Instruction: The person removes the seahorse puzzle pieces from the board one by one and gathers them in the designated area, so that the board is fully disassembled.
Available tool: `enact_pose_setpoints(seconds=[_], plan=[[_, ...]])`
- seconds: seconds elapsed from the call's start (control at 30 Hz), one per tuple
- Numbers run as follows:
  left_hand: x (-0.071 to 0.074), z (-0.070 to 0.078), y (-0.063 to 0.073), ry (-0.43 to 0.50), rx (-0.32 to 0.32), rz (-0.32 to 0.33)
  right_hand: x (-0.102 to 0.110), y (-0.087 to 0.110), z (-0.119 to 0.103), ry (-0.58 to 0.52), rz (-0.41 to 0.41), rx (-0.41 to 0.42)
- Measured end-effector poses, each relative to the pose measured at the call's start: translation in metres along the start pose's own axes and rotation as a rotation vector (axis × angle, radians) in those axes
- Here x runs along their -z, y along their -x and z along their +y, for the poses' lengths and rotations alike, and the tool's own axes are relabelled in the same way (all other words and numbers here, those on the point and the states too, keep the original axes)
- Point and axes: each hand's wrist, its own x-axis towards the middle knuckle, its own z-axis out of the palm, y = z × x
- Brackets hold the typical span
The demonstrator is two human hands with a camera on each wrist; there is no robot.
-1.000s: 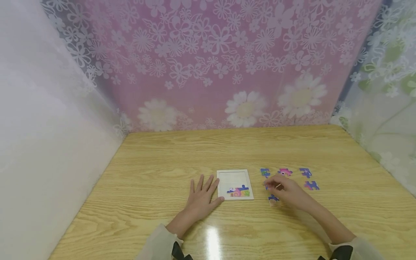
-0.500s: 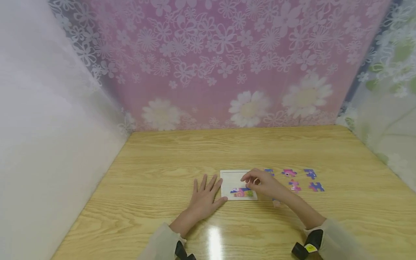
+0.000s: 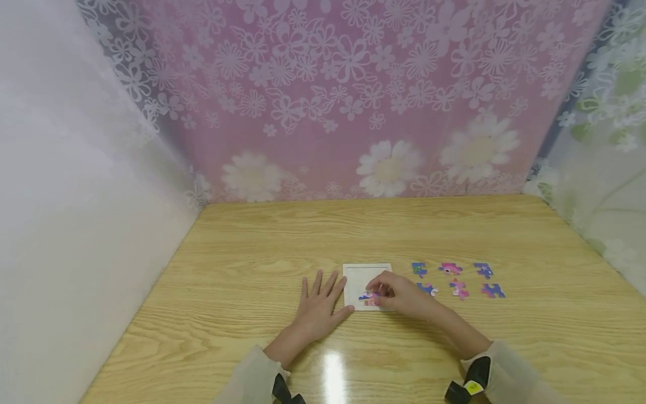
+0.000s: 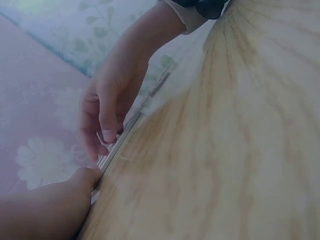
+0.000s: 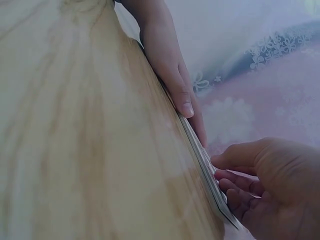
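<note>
In the head view my left hand (image 3: 317, 314) lies flat with fingers spread, its thumb and forefinger at the left edge of a white puzzle tray (image 3: 353, 278). Joined pink and blue puzzle pieces (image 3: 372, 300) lie along the tray's bottom, partly covered by my right hand (image 3: 404, 294). That hand is over the tray's right side, thumb and fingers curled. Between its fingertips the left wrist view shows a thin-edged puzzle piece (image 4: 99, 137), its face hidden. The right wrist view shows my left thumb (image 5: 186, 107) on the tray's edge.
Several loose puzzle pieces lie right of the tray in two rows, among them a pink one with an eye (image 3: 451, 269), a blue one (image 3: 484, 270) and a pink one (image 3: 459, 289). The wooden table (image 3: 242, 252) meets a flowered curtain (image 3: 323, 112) behind.
My right hand has moved left from the loose pieces to the tray with a puzzle piece, then lower over the tray's pieces. My left hand stays at the tray. The head view has shifted slightly.
</note>
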Motion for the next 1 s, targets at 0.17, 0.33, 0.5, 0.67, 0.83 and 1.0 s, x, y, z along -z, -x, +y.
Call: enact_pose_setpoints(seconds=[0.17, 0.33, 0.5, 0.67, 0.83, 1.0], plan=[[-0.0015, 0.0002, -0.0002, -0.005, -0.007, -0.002, -0.002, 0.0003, 0.0043, 0.017, -0.018, -0.015], [-0.001, -0.0005, -0.0006, -0.008, -0.012, 0.003, -0.0024, -0.0014, 0.0052, 0.019, -0.025, 0.007], [0.0004, -0.0002, -0.0001, -0.014, -0.012, 0.004, -0.004, -0.0015, 0.0051, 0.012, -0.005, 0.027], [0.0001, -0.0003, -0.0002, -0.011, -0.009, 0.004, -0.0051, -0.0023, 0.0061, 0.013, 0.006, 0.018], [-0.0019, -0.0015, -0.0008, -0.019, -0.007, -0.001, -0.0064, -0.0025, 0.0069, 0.005, 0.005, 0.014], [-0.0017, -0.0013, -0.0008, -0.012, -0.011, 0.0, -0.0068, -0.0017, 0.0062, -0.001, 0.011, 0.029]])
